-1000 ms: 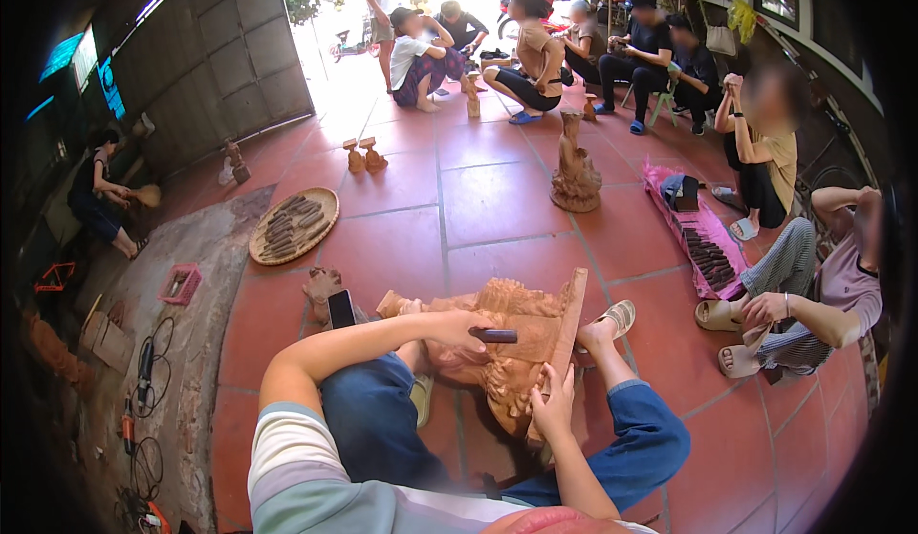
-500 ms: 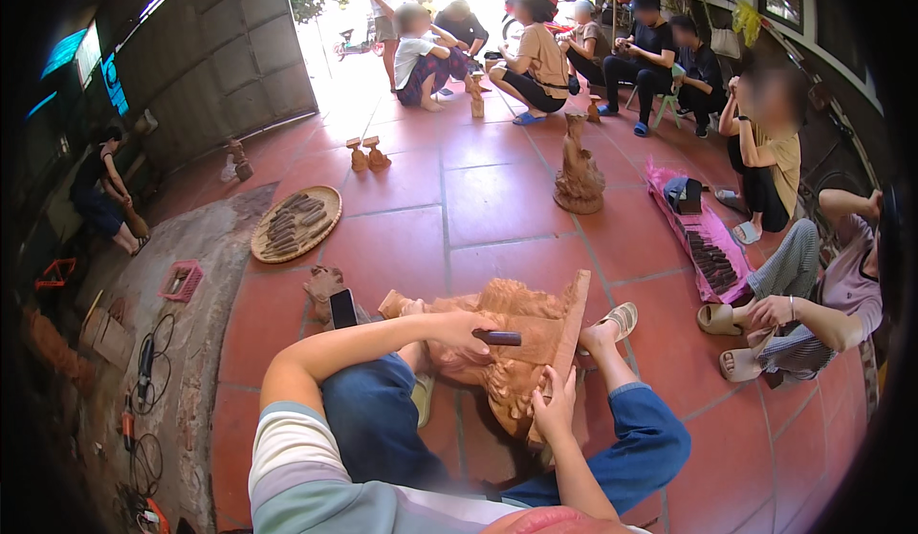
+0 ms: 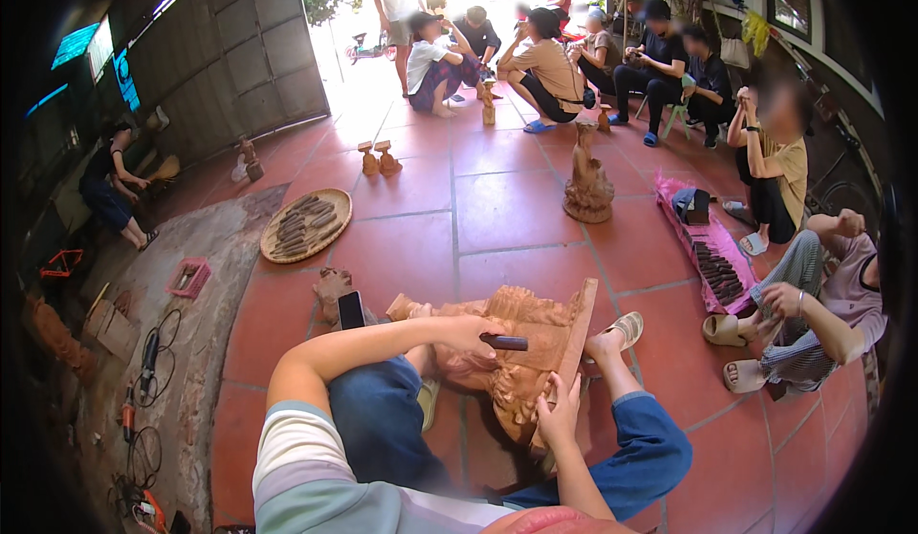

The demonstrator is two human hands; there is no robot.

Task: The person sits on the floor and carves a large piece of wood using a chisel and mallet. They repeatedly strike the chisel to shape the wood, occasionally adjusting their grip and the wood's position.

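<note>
A reddish-brown wood carving point(image 3: 521, 309) lies on its side on the floor between my legs, its flat base plate point(image 3: 580, 328) toward the right. My left hand point(image 3: 466, 336) is closed around a dark brown cylindrical tool handle point(image 3: 505, 342), held over the carving; the tool's working end cannot be made out. Lower down, my right hand point(image 3: 558, 412) grips the carving near the lower edge of its base, fingers lying against the wood.
Beside my left knee are a phone point(image 3: 351, 310) and another carved piece point(image 3: 332, 287). Ahead stand a woven tray point(image 3: 338, 231) of dark tools and a tall carved figure point(image 3: 586, 185). More tools lie on pink sheeting point(image 3: 680, 219) at right, near seated people. Corded power tools point(image 3: 148, 357) lie left.
The whole view has shifted slightly down and right. My hands keep their places on the tool handle and the carving. A person at right has moved a raised arm.
</note>
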